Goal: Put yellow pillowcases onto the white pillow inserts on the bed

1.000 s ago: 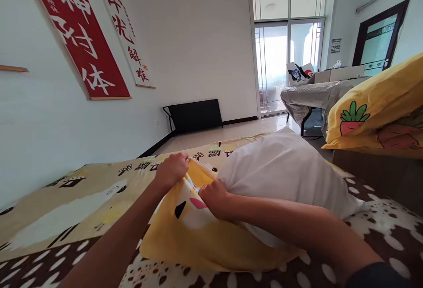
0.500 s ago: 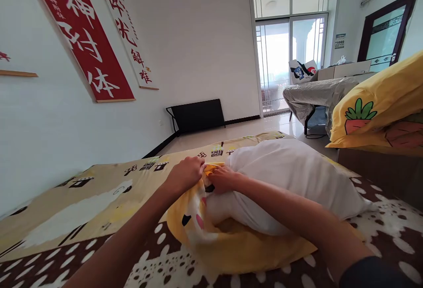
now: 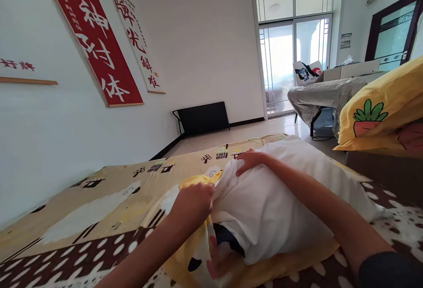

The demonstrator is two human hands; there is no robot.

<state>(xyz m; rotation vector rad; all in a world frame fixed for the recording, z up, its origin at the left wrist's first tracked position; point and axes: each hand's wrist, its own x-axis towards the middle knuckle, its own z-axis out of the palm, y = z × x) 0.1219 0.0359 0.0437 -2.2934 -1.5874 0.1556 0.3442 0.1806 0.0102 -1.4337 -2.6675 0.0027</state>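
A white pillow (image 3: 280, 191) lies partly on a yellow pillowcase (image 3: 198, 252) printed with pink and dark shapes. My left hand (image 3: 195, 202) is closed in a fist on the pillowcase's gathered edge, beside the pillow's left end. My right hand (image 3: 251, 160) grips the far left corner of the pillow, thumb toward me and the other fingers mostly hidden behind the cloth. Between the hands the white fabric is bunched and touches the yellow cloth. The inside of the pillowcase is mostly hidden.
The bed sheet (image 3: 109, 208) is beige with sheep and brown dotted bands. A yellow carrot-print pillow (image 3: 390, 103) rests at the right. Beyond the bed stand a black folded panel (image 3: 203, 118) and a covered table (image 3: 327, 92) with boxes. A wall runs along the left.
My right hand has moved up and away from the pillowcase opening onto the pillow's corner. My left hand has come lower and nearer, pulling the yellow edge along. The view has shifted slightly left.
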